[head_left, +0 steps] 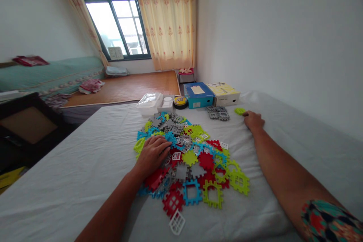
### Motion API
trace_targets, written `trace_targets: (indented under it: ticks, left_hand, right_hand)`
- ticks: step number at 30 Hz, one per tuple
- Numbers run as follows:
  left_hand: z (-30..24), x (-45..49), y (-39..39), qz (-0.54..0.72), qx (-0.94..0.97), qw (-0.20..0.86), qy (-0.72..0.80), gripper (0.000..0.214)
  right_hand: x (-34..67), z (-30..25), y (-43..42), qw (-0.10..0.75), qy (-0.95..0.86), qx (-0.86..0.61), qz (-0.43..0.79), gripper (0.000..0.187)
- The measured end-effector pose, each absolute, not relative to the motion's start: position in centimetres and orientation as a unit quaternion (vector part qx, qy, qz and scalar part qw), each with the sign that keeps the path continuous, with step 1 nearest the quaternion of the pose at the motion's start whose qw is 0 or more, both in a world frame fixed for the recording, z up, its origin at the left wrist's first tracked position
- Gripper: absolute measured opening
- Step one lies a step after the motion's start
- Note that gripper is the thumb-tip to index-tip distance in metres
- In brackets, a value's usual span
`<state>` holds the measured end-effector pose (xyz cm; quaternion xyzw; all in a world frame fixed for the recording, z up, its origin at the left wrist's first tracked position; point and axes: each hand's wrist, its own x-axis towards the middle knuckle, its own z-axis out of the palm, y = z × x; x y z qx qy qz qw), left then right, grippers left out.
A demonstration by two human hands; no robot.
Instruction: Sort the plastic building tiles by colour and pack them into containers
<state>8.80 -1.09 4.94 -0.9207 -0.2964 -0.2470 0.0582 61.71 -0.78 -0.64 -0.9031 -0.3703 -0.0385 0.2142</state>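
My left hand (pixel 153 155) lies palm down on the left side of a heap of plastic interlocking building pieces (pixel 190 157), fingers stretched over it. The heap mixes red, blue, lime green, grey and white pieces, some solid, some with window openings. At the far right, my right hand (pixel 254 120) pinches the near edge of a lime green building piece (pixel 239 111), which is low over or on the sheet. Left of that piece sits a group of grey building pieces (pixel 217 113). A white window-shaped piece (pixel 177 222) lies at the heap's near end.
Behind the heap stand a clear plastic container (pixel 150 103), a white tray (pixel 168 102), a round black-and-yellow tin (pixel 180 101), a blue box (pixel 199 95) and a yellow box (pixel 223 93). A pale sheet (pixel 93 166) covers the surface. A wall (pixel 278 38) runs along the right.
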Motion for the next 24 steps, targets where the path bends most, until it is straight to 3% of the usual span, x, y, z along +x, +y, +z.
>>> trace_targets:
  ticks: [4, 7, 10, 13, 16, 20, 24]
  left_hand:
    - [4.9, 8.8, -1.1, -0.252, -0.92, 0.054, -0.295, 0.025]
    - [4.9, 8.8, -1.1, -0.25, -0.919, 0.051, -0.299, 0.025]
    - [4.9, 8.8, -1.1, -0.25, -0.92, 0.049, -0.299, 0.024]
    - [4.9, 8.8, -1.2, -0.253, -0.919, 0.053, -0.298, 0.024]
    - [5.1, 8.6, -1.1, -0.26, -0.912, 0.065, -0.312, 0.023]
    - [5.3, 8.3, -1.0, -0.265, -0.901, 0.072, -0.336, 0.023]
    - [5.3, 8.3, -0.9, -0.269, -0.902, 0.062, -0.333, 0.023]
  right_hand:
    - [60.3, 0.2, -0.2, 0.226, -0.402, -0.886, -0.059, 0.041]
    - [57.1, 1.8, 0.8, 0.299, -0.466, -0.826, -0.109, 0.036]
    - [51.6, 3.1, 1.7, 0.358, -0.616, -0.702, -0.017, 0.031]
    - [45.6, 3.0, 2.0, 0.338, -0.743, -0.57, 0.098, 0.033]
    - [41.9, 2.3, 1.6, 0.3, -0.81, -0.493, 0.1, 0.033]
    - [40.8, 1.9, 0.9, 0.329, -0.799, -0.49, 0.115, 0.031]
    - [41.6, 2.3, 1.2, 0.397, -0.725, -0.525, 0.204, 0.033]
